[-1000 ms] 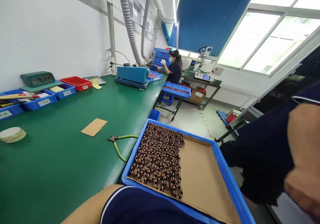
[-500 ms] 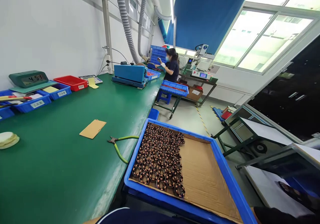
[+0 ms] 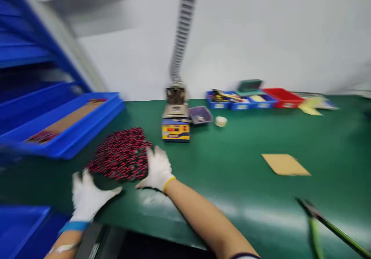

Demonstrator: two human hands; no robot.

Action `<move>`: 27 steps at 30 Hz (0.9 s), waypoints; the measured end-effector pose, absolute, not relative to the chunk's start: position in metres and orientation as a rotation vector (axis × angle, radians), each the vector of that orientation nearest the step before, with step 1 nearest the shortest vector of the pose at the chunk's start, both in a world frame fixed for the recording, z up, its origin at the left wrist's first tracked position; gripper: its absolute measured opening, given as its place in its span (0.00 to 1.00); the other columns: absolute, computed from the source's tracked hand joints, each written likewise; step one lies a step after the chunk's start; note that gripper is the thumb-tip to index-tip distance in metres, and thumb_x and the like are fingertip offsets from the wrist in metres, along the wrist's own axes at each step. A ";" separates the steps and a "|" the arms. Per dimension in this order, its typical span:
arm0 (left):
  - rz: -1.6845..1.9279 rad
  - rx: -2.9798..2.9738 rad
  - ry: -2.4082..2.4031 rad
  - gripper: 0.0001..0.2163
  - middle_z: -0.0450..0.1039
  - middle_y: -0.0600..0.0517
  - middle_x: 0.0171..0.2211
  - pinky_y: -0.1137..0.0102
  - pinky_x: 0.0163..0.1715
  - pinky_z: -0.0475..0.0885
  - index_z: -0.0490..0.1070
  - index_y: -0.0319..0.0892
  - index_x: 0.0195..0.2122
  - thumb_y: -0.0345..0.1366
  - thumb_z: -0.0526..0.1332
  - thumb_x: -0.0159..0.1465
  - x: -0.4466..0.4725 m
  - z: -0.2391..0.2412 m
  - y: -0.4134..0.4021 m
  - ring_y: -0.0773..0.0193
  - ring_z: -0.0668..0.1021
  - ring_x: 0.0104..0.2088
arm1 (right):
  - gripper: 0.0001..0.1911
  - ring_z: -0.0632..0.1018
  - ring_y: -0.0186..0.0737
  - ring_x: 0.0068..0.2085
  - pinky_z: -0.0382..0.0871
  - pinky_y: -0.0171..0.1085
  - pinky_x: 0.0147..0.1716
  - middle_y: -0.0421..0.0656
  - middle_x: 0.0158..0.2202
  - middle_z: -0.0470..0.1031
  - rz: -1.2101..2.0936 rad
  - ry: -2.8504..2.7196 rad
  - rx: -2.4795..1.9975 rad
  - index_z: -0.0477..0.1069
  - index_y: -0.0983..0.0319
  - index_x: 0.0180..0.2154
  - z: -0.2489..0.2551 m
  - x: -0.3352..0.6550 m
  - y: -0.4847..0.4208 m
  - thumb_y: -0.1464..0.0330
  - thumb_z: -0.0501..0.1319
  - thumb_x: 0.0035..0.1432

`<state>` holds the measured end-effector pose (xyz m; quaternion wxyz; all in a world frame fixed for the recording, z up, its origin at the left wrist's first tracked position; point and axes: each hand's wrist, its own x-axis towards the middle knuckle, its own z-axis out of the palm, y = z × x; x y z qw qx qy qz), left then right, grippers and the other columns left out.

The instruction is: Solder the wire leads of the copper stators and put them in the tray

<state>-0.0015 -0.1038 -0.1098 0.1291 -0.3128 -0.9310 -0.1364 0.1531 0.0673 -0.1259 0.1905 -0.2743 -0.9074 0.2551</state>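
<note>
A wide cluster of small black parts with red tips or strips (image 3: 121,154) covers part of the green bench; motion blur hides their exact kind. My right hand (image 3: 157,170), in a white glove with a yellow cuff, rests at the cluster's right edge, fingers spread and thumb out. At its near left corner is my left hand (image 3: 88,198), also gloved in white, with a blue band at the wrist. Its fingers are apart and the thumb points right. I see nothing held in either hand; whether the left one touches the parts is unclear.
A long blue tray (image 3: 95,110) with cardboard and red parts stands left, by blue shelving. Behind the cluster sits a yellow-and-blue device (image 3: 175,129) under a grey hose. Rightward lie a purple bin (image 3: 201,115), a cardboard piece (image 3: 285,164) and green-handled cutters (image 3: 314,212).
My view has swung left from the blue tray of copper-wound rings to the bench with the red-and-black parts. Both gloved hands now show, spread around that cluster.
</note>
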 end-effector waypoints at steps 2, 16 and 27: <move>-0.511 -0.795 -2.806 0.62 0.38 0.28 0.66 0.50 0.55 0.65 0.36 0.35 0.66 0.57 0.70 0.38 -0.022 -0.112 -0.116 0.33 0.58 0.63 | 0.79 0.48 0.70 0.65 0.44 0.62 0.61 0.65 0.65 0.41 0.720 -2.582 -0.880 0.38 0.64 0.66 -0.132 0.133 0.067 0.46 0.74 0.16; -0.587 -1.018 -2.861 0.69 0.34 0.30 0.67 0.55 0.58 0.61 0.33 0.37 0.67 0.57 0.72 0.30 -0.072 -0.121 -0.074 0.33 0.59 0.62 | 0.70 0.62 0.67 0.59 0.57 0.56 0.56 0.61 0.61 0.52 0.593 -2.589 -0.918 0.42 0.63 0.65 -0.129 0.083 0.088 0.51 0.73 0.24; -0.306 -0.806 -2.947 0.49 0.48 0.28 0.65 0.46 0.60 0.47 0.52 0.28 0.63 0.65 0.53 0.51 -0.028 -0.137 -0.112 0.36 0.52 0.65 | 0.59 0.55 0.65 0.63 0.50 0.59 0.60 0.64 0.64 0.49 0.412 -2.474 -0.705 0.45 0.70 0.63 -0.137 0.111 0.062 0.51 0.68 0.37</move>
